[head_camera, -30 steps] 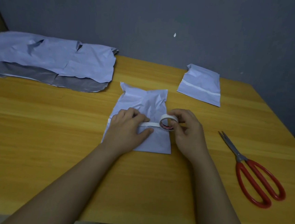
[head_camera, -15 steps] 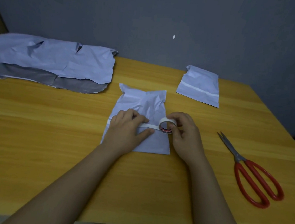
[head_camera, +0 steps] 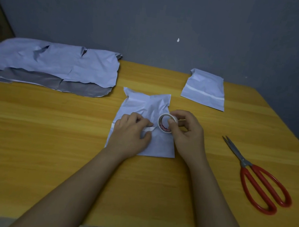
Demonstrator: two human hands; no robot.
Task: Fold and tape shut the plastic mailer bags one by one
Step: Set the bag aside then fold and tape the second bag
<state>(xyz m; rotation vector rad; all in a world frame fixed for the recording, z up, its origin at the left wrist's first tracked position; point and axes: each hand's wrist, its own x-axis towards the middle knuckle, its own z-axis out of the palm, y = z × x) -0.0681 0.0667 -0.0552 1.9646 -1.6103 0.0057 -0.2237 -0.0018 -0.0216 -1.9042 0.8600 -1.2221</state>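
Observation:
A folded white mailer bag [head_camera: 146, 104] lies in the middle of the yellow wooden table [head_camera: 52, 141]. My left hand [head_camera: 131, 133] presses flat on it, fingers on a strip of white tape [head_camera: 148, 130] that runs across the bag. My right hand [head_camera: 186, 133] holds the small tape roll [head_camera: 166, 123] upright at the bag's right side, thumb on its rim; the strip still joins the roll. A second folded bag [head_camera: 206, 89] with a tape line across it lies at the back right.
A pile of flat unfolded mailer bags [head_camera: 53, 65] covers the back left corner. Red-handled scissors [head_camera: 255, 174] lie closed on the right, blades pointing away. A grey wall stands behind the table.
My right hand has tilted the tape roll up and drawn it slightly left, closer to my left fingers, shortening the visible strip. My left hand stays pressed on the bag.

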